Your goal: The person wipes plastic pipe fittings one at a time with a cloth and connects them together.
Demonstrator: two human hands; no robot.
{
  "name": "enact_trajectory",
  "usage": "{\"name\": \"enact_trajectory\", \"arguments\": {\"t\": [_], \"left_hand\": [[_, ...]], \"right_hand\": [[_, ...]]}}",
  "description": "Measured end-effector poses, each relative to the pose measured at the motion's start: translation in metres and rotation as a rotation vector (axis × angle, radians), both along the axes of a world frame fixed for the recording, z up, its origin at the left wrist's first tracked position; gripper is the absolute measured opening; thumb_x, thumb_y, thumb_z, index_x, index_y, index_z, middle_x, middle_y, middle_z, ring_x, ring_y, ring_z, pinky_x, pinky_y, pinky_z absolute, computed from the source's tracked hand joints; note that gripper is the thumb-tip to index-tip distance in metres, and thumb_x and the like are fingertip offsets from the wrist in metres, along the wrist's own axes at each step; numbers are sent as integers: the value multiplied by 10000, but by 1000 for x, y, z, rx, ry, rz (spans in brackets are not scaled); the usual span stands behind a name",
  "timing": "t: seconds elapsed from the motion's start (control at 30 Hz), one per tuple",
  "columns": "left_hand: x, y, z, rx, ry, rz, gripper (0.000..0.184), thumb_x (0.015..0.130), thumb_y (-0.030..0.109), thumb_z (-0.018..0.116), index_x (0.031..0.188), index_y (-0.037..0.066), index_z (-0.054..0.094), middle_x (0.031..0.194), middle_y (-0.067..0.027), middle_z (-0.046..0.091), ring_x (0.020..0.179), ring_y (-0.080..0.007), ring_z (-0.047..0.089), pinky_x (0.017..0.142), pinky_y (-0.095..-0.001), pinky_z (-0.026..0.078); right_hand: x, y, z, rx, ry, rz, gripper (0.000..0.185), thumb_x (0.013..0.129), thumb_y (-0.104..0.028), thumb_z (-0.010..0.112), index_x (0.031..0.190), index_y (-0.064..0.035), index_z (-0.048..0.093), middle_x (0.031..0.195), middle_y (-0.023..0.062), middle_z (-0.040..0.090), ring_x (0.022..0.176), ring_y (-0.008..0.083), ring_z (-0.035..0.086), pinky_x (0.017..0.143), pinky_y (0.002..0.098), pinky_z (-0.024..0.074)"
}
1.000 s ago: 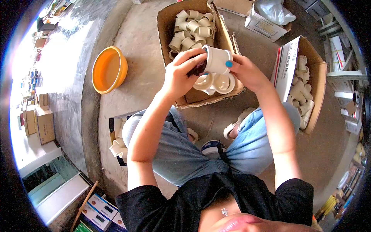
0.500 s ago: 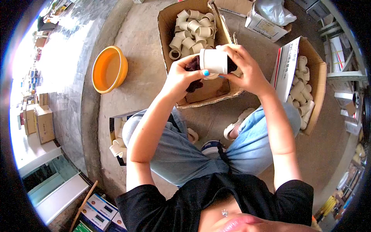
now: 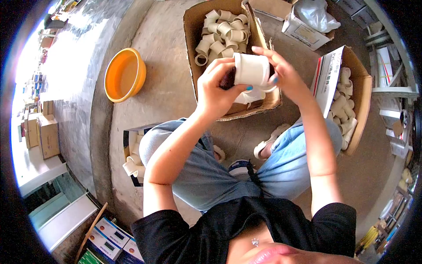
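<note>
A white plastic pipe fitting (image 3: 252, 70) is held up between my two hands, above the open carton. My left hand (image 3: 217, 86) is closed around its left end, with a dark brown cloth (image 3: 227, 79) bunched between palm and fitting. At the right end, my right hand (image 3: 285, 77) grips with the thumb near the rim and the index finger stretched out over the top; it is slightly blurred. A bit of dark cloth shows there too. Just below the fitting is a white shape (image 3: 250, 97), whose kind I cannot make out.
The large carton (image 3: 190, 44) holds many cream pipe fittings (image 3: 224, 33). Another carton (image 3: 361, 94) of fittings stands at the right, and a small box (image 3: 127, 149) of them by my left knee. An orange basin (image 3: 140, 83) sits at the left; a white box (image 3: 303, 33) stands behind.
The fitting has moved slightly right and tilted. My right index finger has lifted and stretched out. The cloth hanging below my left hand no longer shows; a white shape appears under the fitting.
</note>
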State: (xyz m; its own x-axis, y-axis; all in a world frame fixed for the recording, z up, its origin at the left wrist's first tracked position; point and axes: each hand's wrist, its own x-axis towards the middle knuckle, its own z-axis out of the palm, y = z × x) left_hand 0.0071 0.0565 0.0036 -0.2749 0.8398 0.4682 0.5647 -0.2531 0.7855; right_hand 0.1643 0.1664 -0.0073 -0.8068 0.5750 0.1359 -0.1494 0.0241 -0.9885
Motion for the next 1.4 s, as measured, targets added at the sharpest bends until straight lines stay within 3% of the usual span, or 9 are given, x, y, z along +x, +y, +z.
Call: {"name": "enact_trajectory", "arguments": {"t": [0.1,0.27,0.53,0.7,0.8,0.9,1.1,1.2,1.4], "left_hand": [[-6,0,-2,259,221,-96,381,533,15,740,886,2,598,955,-135,591,855,-271,582,762,-343,464],[-8,0,-4,232,350,-114,386,521,-10,716,889,29,608,960,-127,595,876,-291,581,793,-352,461],[-4,4,-12,-319,-212,-15,451,571,13,712,1000,-10,574,871,-76,620,825,-147,580,776,-265,448],[-10,5,-7,-636,-718,-110,445,612,-6,700,1032,-8,556,813,-49,607,681,-96,557,604,-231,462],[-9,4,-10,-616,-789,-124,400,634,5,709,1007,-8,566,815,-48,609,680,-94,560,602,-231,460],[-11,5,-10,-499,-790,-100,378,637,12,718,987,-8,575,817,-41,613,698,-104,568,641,-232,463],[-15,5,-5,-27,-26,-87,409,592,16,720,980,-8,595,966,-96,606,867,-192,580,778,-290,452],[-13,4,-5,45,54,-78,417,567,22,728,965,16,606,992,-103,600,881,-234,582,784,-310,456],[-19,8,-8,-127,-45,-99,442,581,9,720,1001,7,583,975,-85,605,885,-189,575,798,-292,447]], "right_hand": [[9,18,0,-131,-84,159,682,716,-565,586,1129,-26,512,1058,91,553,1022,165,485,886,292,368],[11,9,9,110,-210,61,574,724,-467,620,1046,2,544,942,73,589,908,145,522,803,287,405],[2,-1,2,799,-186,-194,579,728,-423,634,1108,-6,503,977,153,518,930,290,518,851,328,392],[5,-4,6,1255,-268,-185,578,661,-238,690,1152,-24,472,1069,128,489,985,308,502,896,402,392],[9,2,1,1207,-216,-112,606,645,-181,698,1177,-29,451,1077,127,487,996,308,499,895,382,397],[-2,-4,2,788,-138,-188,588,655,-159,702,1177,-30,466,1125,133,501,1043,277,493,881,342,405],[4,5,3,115,-276,-7,591,744,-335,663,1185,2,463,1120,131,549,1027,174,501,901,298,369],[6,4,5,189,-356,24,628,721,-274,678,1221,16,430,1172,117,512,1119,176,436,966,307,304],[1,-6,7,268,-348,-71,618,675,-320,713,1136,28,494,1051,160,575,989,201,531,863,298,402]]}}
